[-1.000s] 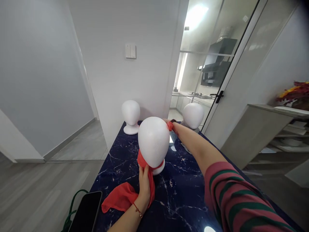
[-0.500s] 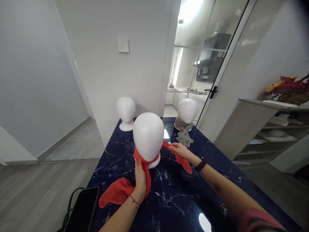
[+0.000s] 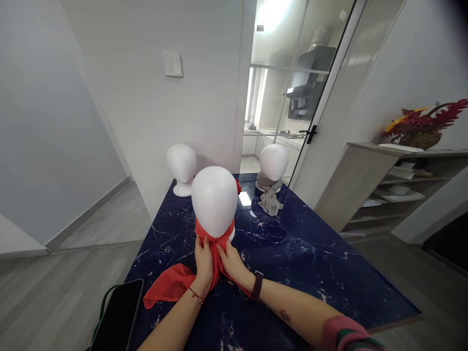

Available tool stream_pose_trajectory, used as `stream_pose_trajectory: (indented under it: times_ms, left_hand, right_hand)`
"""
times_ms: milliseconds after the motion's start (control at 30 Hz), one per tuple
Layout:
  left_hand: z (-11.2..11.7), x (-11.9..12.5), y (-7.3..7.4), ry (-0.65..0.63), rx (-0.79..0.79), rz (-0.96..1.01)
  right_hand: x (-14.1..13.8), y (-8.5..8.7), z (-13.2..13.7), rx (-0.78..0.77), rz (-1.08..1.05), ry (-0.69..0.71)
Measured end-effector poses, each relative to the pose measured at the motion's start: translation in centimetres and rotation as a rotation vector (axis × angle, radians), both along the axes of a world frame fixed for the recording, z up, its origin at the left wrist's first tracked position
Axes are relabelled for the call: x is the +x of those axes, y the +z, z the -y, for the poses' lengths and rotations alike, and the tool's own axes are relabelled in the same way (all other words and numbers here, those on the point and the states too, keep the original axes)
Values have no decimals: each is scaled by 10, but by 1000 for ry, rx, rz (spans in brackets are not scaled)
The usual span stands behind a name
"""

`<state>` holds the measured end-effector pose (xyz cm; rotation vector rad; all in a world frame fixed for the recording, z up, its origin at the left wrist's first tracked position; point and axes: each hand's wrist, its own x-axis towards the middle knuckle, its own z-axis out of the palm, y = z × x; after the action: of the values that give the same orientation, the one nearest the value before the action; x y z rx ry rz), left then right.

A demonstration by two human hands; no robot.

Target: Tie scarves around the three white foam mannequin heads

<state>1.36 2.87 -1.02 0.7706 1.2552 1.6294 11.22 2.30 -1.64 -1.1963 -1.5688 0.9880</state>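
Note:
A white foam mannequin head (image 3: pixel 215 200) stands at the middle of the dark blue marbled table (image 3: pixel 292 258). Round its neck lies a thin red scarf (image 3: pixel 171 285), whose one end spreads over the table to the left. My left hand (image 3: pixel 204 261) grips the scarf at the front of the neck, on the left side. Just beside it, my right hand (image 3: pixel 234 263) pinches the scarf on the right side. Between the two hands the red cloth hangs down in gathered folds. Part of the cloth is hidden under my wrists.
Behind stand a bare foam head (image 3: pixel 182 163) at the left and another foam head (image 3: pixel 274 162) at the right with a grey scarf (image 3: pixel 269 200) on its neck. A black phone (image 3: pixel 119 314) lies at the near left edge. Past the table are a glass door and a shelf (image 3: pixel 402 185).
My right hand has brought its part of the red scarf from the right side of the neck to the front, beside my left hand. The view has shifted slightly.

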Motion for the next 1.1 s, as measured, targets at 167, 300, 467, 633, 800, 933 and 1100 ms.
stream_pose_trajectory:
  times_ms: [167, 300, 467, 633, 800, 933, 1100]
  left_hand:
    - [-1, -7, 15, -7, -19, 3]
    - [-3, -21, 30, -68, -104, 30]
    - [16, -43, 38, -223, -258, -21]
    - [46, -47, 44, -405, -470, 228]
    - [62, -30, 47, -368, -412, 482]
    - [62, -19, 44, -289, -198, 268]
    - [55, -19, 49, -488, -211, 147]
  right_hand:
    - [5, -4, -3, -15, -3, 36]
    - [8, -2, -3, -31, -6, 46]
    - [7, -1, -4, -50, -7, 32]
    - [7, -1, -4, -72, 23, 15]
    - [5, 4, -2, -168, -84, 62]
    - [7, 13, 2, -174, -71, 119]
    - [13, 22, 6, -147, -50, 87]
